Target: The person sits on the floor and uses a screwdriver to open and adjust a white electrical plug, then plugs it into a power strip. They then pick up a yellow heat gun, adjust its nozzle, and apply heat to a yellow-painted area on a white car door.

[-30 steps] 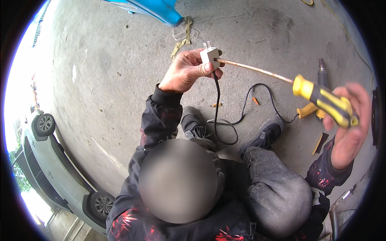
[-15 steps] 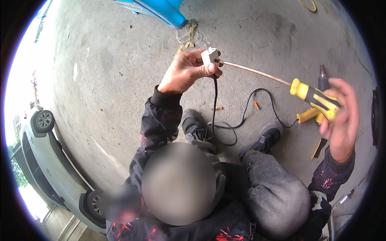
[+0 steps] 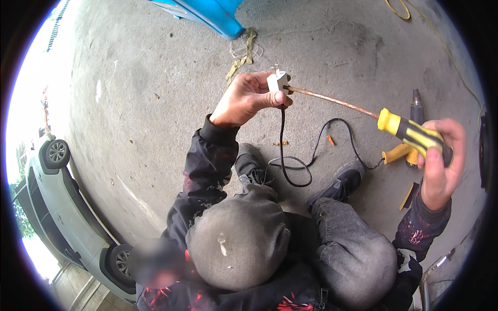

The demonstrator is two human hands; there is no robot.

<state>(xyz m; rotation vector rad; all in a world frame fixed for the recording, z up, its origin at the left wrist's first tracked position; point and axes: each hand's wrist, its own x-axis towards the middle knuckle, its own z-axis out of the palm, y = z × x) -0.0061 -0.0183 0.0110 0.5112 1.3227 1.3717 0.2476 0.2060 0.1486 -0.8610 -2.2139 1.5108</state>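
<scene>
Standing at far left: one silver car (image 3: 70, 202), two wheels visible. Top, left of centre: one blue item (image 3: 215, 15), smooth, cut off by the view's edge; just below it, one frayed tan strip (image 3: 250, 47) lying on the concrete floor (image 3: 161, 129). Your left grip (image 3: 241, 101): closed on one white plug (image 3: 277, 83), pinched between thumb and fingers above your left shoe (image 3: 249, 160), prongs upward. One black cord (image 3: 282, 140): hanging from the plug, looping on the floor, reaching the yellow-handled tool listed below. One orange fragment (image 3: 331, 140), on the floor. One screwdriver (image 3: 390, 122): tip against the plug's right face, insertion not discernible. One yellow-handled tool (image 3: 396, 154), dark-barrelled, lying on the floor. Your right grip (image 3: 447, 173): wrapped around the screwdriver's yellow-and-black handle end.
</scene>
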